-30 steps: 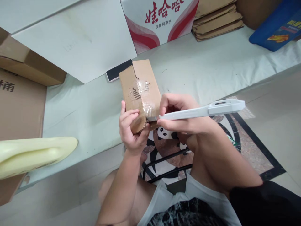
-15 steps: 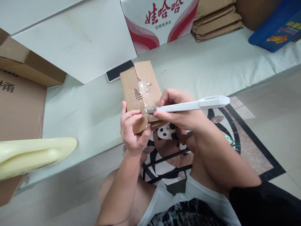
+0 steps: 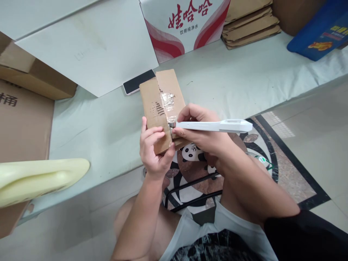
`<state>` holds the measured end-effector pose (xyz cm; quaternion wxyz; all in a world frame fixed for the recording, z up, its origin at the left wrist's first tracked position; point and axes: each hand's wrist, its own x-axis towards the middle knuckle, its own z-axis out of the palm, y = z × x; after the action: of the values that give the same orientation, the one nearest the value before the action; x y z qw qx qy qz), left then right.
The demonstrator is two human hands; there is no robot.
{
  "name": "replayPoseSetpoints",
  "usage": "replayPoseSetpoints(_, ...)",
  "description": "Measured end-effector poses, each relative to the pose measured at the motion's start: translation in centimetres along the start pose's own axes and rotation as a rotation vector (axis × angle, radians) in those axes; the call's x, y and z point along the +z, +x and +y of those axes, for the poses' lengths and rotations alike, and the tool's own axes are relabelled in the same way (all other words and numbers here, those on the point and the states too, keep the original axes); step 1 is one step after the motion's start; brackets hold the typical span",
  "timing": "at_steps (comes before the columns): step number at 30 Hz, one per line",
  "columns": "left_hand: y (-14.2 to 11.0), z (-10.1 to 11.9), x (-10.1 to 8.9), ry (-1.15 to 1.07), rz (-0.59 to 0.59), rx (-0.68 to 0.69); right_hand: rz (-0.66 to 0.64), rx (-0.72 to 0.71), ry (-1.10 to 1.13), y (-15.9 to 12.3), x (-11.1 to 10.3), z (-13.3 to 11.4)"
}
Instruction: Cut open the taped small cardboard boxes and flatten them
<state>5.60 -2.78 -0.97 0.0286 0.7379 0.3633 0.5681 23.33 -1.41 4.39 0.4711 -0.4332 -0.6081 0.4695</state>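
Note:
A small brown cardboard box (image 3: 150,98) with clear tape along its torn middle seam is tilted at the table's front edge. My left hand (image 3: 154,148) grips its near left corner, thumb at the near end and fingers over the top flap. Between the thumb and fingers of my right hand (image 3: 199,127) is a white utility knife (image 3: 217,125). Its short metal blade meets the taped seam near the box's near end, and the handle points right. My right hand hides part of the box's right side.
A black phone (image 3: 138,81) lies behind the box on the pale green tablecloth (image 3: 108,123). Further back stand a white panel (image 3: 92,50), a red-and-white carton (image 3: 187,29), folded cardboard (image 3: 250,25) and a blue container (image 3: 320,32). A pale yellow object (image 3: 43,179) juts in at left.
My right hand has shifted slightly left with the utility knife, and the handle's far end has swung down and left. The blade sits deeper at the seam. My left hand has barely moved.

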Motion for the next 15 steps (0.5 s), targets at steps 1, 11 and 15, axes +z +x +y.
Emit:
replayPoseSetpoints(1,0.0,0.0,0.0,-0.005,0.001,-0.002,0.004,-0.004,0.007,0.0,0.1,0.1)
replayPoseSetpoints(11,-0.3,-0.3,0.1,-0.075,0.076,-0.008,0.067,-0.037,0.072,-0.1,0.1,-0.4)
replayPoseSetpoints(15,-0.5,-0.2,0.1,-0.094,0.095,-0.032,0.070,-0.069,0.190,-0.3,0.0,-0.7)
